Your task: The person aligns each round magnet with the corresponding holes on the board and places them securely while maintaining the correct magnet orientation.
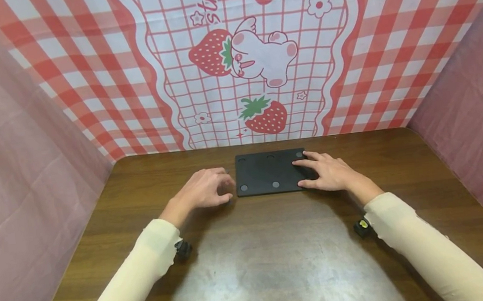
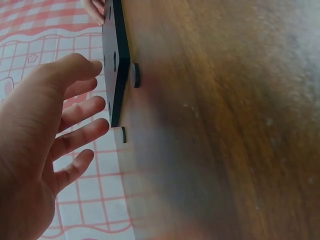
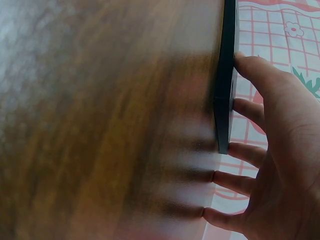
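A flat black rectangular board (image 1: pixel 266 172) lies near the back of the table, with several round marks or recesses, some greyer than others. My left hand (image 1: pixel 207 188) hovers just left of the board, fingers loosely bent and holding nothing. Beside that end of the board, the left wrist view has two small dark discs, a nearer disc (image 2: pixel 135 75) and a farther disc (image 2: pixel 123 135); from the head they are mostly hidden by my left fingers. My right hand (image 1: pixel 329 173) has spread fingers, with thumb and some fingertips touching the board's right end. Other fingertips reach past its edge.
The brown wooden table (image 1: pixel 255 268) spreads out in front of the board. Directly behind stands a red-and-white checked strawberry cloth (image 1: pixel 126 84). Pink curtains hang at the left (image 1: pixel 23 160) and right sides.
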`<action>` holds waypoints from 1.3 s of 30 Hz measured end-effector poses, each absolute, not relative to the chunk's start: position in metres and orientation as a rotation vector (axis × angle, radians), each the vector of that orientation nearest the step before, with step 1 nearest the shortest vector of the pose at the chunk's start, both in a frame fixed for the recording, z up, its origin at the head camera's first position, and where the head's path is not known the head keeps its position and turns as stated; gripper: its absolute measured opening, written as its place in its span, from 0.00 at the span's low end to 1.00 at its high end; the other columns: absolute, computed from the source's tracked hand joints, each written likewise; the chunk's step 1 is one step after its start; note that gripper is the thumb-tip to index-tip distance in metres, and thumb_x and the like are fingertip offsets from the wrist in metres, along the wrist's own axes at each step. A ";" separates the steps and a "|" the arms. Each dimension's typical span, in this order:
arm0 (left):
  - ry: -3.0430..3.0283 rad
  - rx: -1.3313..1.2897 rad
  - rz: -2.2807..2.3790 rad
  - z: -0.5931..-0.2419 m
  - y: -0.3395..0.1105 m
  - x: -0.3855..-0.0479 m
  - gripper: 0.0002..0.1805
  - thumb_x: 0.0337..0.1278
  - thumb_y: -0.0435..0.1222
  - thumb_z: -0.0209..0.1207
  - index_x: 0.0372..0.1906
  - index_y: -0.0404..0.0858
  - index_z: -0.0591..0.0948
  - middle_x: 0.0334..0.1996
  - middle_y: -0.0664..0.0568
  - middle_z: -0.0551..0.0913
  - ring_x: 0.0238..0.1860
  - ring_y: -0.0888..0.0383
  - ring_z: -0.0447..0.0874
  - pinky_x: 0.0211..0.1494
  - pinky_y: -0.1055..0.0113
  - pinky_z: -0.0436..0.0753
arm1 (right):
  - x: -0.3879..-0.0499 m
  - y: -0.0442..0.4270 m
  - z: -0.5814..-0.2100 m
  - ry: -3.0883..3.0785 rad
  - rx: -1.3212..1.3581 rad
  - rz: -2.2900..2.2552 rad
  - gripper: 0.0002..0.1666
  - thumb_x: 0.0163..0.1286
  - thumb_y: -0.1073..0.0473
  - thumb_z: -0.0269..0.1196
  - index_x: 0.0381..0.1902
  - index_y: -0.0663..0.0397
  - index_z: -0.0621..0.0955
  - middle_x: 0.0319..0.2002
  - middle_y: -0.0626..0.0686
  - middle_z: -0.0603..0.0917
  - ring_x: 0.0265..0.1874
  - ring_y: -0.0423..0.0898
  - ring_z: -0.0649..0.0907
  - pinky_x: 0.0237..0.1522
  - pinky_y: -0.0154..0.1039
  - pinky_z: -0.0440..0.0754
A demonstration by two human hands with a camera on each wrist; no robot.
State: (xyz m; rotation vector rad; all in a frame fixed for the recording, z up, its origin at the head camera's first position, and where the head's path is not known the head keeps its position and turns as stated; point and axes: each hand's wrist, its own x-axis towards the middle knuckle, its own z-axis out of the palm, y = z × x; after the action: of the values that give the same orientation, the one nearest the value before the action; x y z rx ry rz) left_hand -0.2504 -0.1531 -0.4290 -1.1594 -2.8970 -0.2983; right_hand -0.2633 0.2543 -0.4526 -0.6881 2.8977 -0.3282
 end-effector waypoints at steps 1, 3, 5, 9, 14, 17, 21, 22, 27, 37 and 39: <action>-2.900 -1.164 -0.305 -0.429 -0.154 -0.250 0.15 0.69 0.45 0.74 0.55 0.46 0.93 0.50 0.52 0.92 0.43 0.59 0.90 0.49 0.60 0.90 | -0.263 0.254 -0.453 2.897 -0.687 -0.327 0.47 0.79 0.27 0.65 0.87 0.38 0.72 0.90 0.66 0.62 0.83 0.77 0.70 0.68 0.84 0.76; -2.906 -1.173 -0.315 -0.430 -0.155 -0.249 0.15 0.69 0.45 0.74 0.56 0.46 0.93 0.50 0.52 0.92 0.44 0.58 0.91 0.49 0.60 0.90 | -0.264 0.255 -0.453 2.898 -0.686 -0.329 0.47 0.79 0.27 0.65 0.87 0.38 0.72 0.90 0.66 0.62 0.83 0.77 0.70 0.68 0.84 0.76; -2.908 -1.184 -0.319 -0.432 -0.156 -0.248 0.15 0.68 0.45 0.75 0.56 0.47 0.93 0.51 0.53 0.92 0.46 0.57 0.92 0.50 0.60 0.91 | -0.264 0.254 -0.453 2.898 -0.686 -0.335 0.46 0.79 0.28 0.66 0.87 0.38 0.72 0.90 0.65 0.62 0.83 0.77 0.70 0.69 0.84 0.75; -2.889 -1.212 -0.309 -0.434 -0.157 -0.247 0.15 0.66 0.45 0.76 0.54 0.48 0.93 0.50 0.54 0.92 0.46 0.58 0.92 0.51 0.61 0.91 | -0.264 0.254 -0.453 2.901 -0.686 -0.341 0.46 0.79 0.29 0.66 0.87 0.38 0.72 0.90 0.65 0.62 0.83 0.77 0.70 0.70 0.85 0.75; -2.888 -1.225 -0.306 -0.438 -0.157 -0.246 0.15 0.65 0.44 0.76 0.54 0.48 0.93 0.47 0.54 0.92 0.46 0.58 0.92 0.52 0.60 0.91 | -0.265 0.255 -0.454 2.901 -0.681 -0.336 0.47 0.79 0.30 0.66 0.87 0.39 0.72 0.91 0.66 0.61 0.83 0.78 0.69 0.70 0.85 0.74; -2.903 -1.224 -0.310 -0.439 -0.157 -0.246 0.15 0.65 0.44 0.76 0.54 0.48 0.93 0.46 0.54 0.92 0.45 0.59 0.91 0.52 0.59 0.90 | -0.265 0.255 -0.454 2.899 -0.682 -0.335 0.47 0.79 0.30 0.66 0.87 0.39 0.72 0.91 0.66 0.61 0.83 0.78 0.69 0.70 0.85 0.74; -2.913 -1.224 -0.299 -0.440 -0.157 -0.246 0.14 0.65 0.44 0.76 0.53 0.48 0.94 0.44 0.55 0.92 0.43 0.60 0.90 0.51 0.60 0.89 | -0.265 0.255 -0.454 2.897 -0.677 -0.337 0.47 0.78 0.30 0.67 0.87 0.39 0.72 0.91 0.65 0.61 0.84 0.77 0.69 0.71 0.85 0.74; -2.914 -1.223 -0.294 -0.440 -0.157 -0.246 0.14 0.64 0.44 0.77 0.53 0.48 0.94 0.44 0.55 0.92 0.42 0.60 0.90 0.51 0.60 0.89 | -0.265 0.255 -0.454 2.898 -0.677 -0.335 0.47 0.78 0.30 0.67 0.87 0.39 0.72 0.91 0.65 0.61 0.84 0.77 0.69 0.70 0.85 0.74; -2.925 -1.225 -0.282 -0.442 -0.157 -0.247 0.14 0.65 0.44 0.77 0.53 0.49 0.94 0.43 0.56 0.92 0.43 0.60 0.90 0.51 0.59 0.90 | -0.265 0.254 -0.456 2.896 -0.677 -0.331 0.46 0.79 0.31 0.67 0.87 0.39 0.72 0.91 0.65 0.61 0.84 0.77 0.69 0.70 0.85 0.74; -2.898 -1.283 -0.239 -0.442 -0.154 -0.249 0.10 0.67 0.43 0.77 0.50 0.51 0.97 0.43 0.57 0.93 0.43 0.63 0.92 0.51 0.62 0.90 | -0.263 0.254 -0.453 2.905 -0.683 -0.330 0.46 0.79 0.29 0.66 0.87 0.39 0.73 0.90 0.66 0.62 0.83 0.77 0.70 0.68 0.84 0.76; -2.898 -1.295 -0.234 -0.442 -0.154 -0.250 0.09 0.68 0.43 0.77 0.50 0.51 0.97 0.43 0.58 0.93 0.42 0.63 0.91 0.50 0.64 0.90 | -0.263 0.254 -0.452 2.906 -0.679 -0.332 0.45 0.79 0.30 0.66 0.87 0.39 0.73 0.90 0.65 0.62 0.83 0.77 0.70 0.69 0.84 0.76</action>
State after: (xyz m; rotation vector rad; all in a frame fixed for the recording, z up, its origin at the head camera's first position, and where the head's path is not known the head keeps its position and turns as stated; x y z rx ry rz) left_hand -0.2498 -0.1538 -0.4421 -1.2949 -2.8981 -0.2339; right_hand -0.2632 0.2543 -0.4522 -0.6793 2.9060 -0.3322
